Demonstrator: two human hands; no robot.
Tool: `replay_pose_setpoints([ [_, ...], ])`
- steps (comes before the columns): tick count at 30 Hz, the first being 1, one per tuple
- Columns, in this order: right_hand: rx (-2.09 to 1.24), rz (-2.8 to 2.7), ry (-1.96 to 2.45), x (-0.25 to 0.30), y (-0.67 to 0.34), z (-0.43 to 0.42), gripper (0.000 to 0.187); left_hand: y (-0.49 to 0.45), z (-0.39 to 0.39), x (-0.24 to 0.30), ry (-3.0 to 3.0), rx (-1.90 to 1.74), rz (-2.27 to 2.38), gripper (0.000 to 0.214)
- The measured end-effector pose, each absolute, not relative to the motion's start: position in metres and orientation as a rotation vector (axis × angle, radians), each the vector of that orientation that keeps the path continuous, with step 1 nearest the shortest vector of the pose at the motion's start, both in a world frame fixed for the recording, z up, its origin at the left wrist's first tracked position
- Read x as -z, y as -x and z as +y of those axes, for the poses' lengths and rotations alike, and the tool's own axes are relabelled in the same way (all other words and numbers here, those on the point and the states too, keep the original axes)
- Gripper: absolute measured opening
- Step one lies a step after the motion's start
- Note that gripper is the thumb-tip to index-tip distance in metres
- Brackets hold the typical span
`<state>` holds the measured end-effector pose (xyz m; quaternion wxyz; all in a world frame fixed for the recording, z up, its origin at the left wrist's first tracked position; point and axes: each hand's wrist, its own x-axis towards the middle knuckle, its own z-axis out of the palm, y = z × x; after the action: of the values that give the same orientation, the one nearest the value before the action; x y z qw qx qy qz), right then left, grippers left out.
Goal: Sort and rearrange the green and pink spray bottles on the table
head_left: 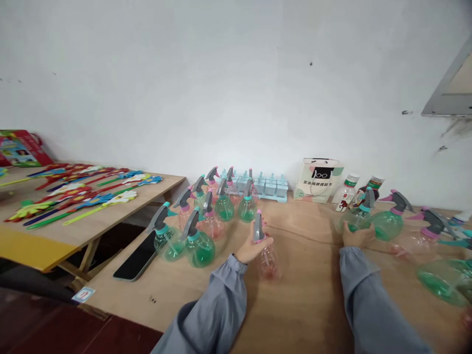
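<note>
My left hand [254, 247] is wrapped round the neck of a clear pink spray bottle [268, 265] with a grey trigger head, which leans a little over the table. To the right, my right hand [357, 236] grips the lower body of a green spray bottle [359, 216] with a grey and teal head. Close beside that hand stand another green spray bottle [389, 223] with a pink collar and a pink spray bottle [411, 245]. Left of my left hand, several pink and green spray bottles [199, 250] stand in a group.
A black phone [137, 258] lies at the table's left. Along the wall are a light-blue popsicle mould [271, 189], a paper box [317, 181] and two labelled bottles [347, 191]. Colourful hand-shaped clappers [81, 196] cover the left table. Another green spray bottle [442, 280] is at far right.
</note>
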<state>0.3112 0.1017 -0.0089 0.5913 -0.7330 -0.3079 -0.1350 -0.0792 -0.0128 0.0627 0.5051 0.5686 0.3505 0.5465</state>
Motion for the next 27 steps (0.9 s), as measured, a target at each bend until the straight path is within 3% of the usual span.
replay_pose_setpoints([
  [6, 0.264, -0.860, 1.622, 0.023, -0.287, 0.072, 0.103, 0.085, -0.009, -0.059, -1.348, -1.145, 0.773, 0.038],
  [13, 0.055, -1.185, 1.418, 0.033, -0.219, 0.011, 0.105, 0.092, -0.013, -0.069, -1.188, -1.018, 0.315, 0.083],
  [19, 0.028, -1.454, 1.344, 0.029, -0.165, -0.025, 0.086, 0.092, -0.013, -0.070, -1.179, -0.927, 0.328, 0.073],
  [27, -0.063, -1.504, 1.314, 0.025, -0.153, -0.032, 0.083, 0.086, -0.012, -0.066, -1.118, -1.004, 0.392, 0.061],
])
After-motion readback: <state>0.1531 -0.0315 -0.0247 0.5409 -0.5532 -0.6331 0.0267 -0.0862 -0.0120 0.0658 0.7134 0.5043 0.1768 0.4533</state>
